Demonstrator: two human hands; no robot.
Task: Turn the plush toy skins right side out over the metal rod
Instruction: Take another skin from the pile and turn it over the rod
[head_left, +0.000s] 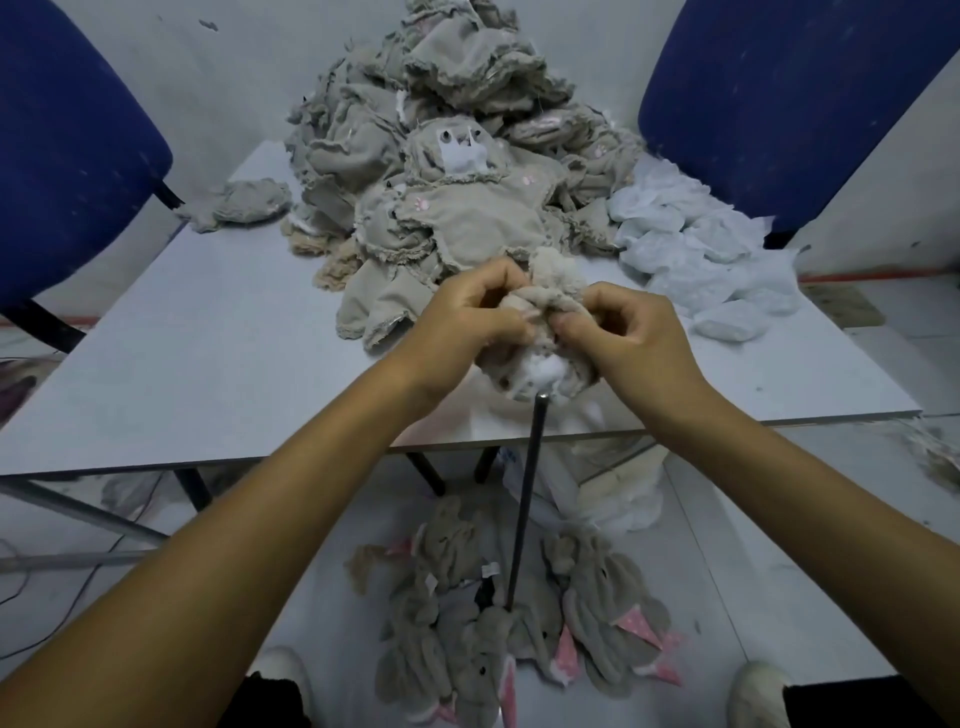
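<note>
Two hands work on one plush skin (540, 332) above the near edge of the table (208, 364). The left hand (467, 317) has its fingers curled around the left side of the skin, and the right hand (623, 332) pinches the right side with bent fingers and thumb. The skin is beige and bunched, with white lining showing at its bottom. It sits on the top end of the metal rod (527, 493), which goes down from the skin to the floor, slightly tilted. Around the bottom of the rod, on the floor, lies a group of finished toys (597, 597) in grey with pink ears.

On the far part of the table stands a big pile of skins (441, 156), still inside out, with rough seams. To the right of this pile lies a heap of white fabric (691, 249). One small grey piece (244, 202) lies apart at the far left edge. Two blue chairs (67, 156) stand behind the table, one left and one right.
</note>
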